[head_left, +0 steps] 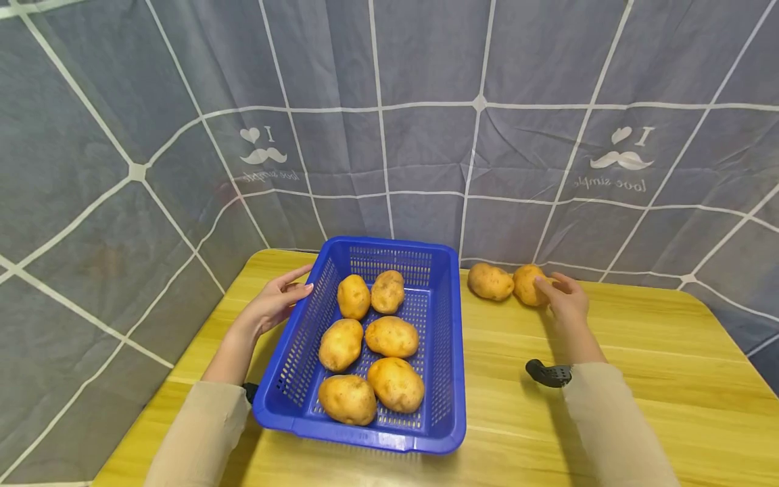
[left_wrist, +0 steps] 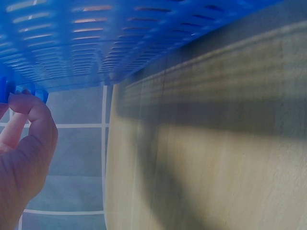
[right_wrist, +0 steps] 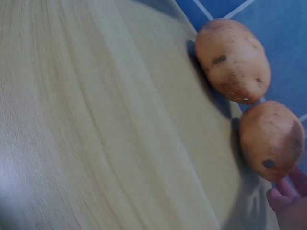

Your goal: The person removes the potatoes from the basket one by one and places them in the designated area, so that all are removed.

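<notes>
A blue plastic basket with slotted walls holds several yellow-brown potatoes in loose rows. At its left side my left hand grips the rim, thumb and fingers at the edge; the left wrist view has this hand below the slotted wall. To the right of the basket, two potatoes lie side by side at the table's back edge. My right hand is at the right-hand potato, its thumb overlapping it and its fingers extended at the far right side. The other potato lies just beyond it.
The light wood-grain table has a rounded back right corner. A grey curtain with white grid lines hangs close behind it and along the left. Dark wrist mounts stick out from the sleeves.
</notes>
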### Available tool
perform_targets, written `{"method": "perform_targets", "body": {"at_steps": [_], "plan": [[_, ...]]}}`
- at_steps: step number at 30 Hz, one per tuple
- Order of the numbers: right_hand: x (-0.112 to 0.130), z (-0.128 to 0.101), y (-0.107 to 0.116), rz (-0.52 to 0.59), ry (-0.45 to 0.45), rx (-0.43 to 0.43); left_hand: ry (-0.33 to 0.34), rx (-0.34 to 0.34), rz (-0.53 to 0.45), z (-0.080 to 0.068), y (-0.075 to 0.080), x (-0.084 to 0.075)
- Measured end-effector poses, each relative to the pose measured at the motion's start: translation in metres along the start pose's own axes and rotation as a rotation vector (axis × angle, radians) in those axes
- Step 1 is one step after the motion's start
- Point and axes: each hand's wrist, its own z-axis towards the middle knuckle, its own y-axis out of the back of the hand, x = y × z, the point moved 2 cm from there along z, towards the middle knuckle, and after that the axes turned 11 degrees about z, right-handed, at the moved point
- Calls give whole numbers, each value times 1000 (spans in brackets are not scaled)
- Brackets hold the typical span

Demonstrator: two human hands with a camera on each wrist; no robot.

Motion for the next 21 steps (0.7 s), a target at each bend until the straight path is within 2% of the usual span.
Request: {"method": "perform_targets", "body": {"at_steps": [9, 13, 16, 21], "plan": [[24, -12, 9, -96, 28, 81, -4, 9, -9, -1, 0, 1], [40, -18, 11, -44, 16, 116, -12, 21, -28, -1, 1, 2], [50, -22, 10, 37, -1, 141, -19, 26, -32, -1, 2, 2], [59, -26, 5, 44, -19, 198, -29, 35, -25, 0, 2, 2]]}}
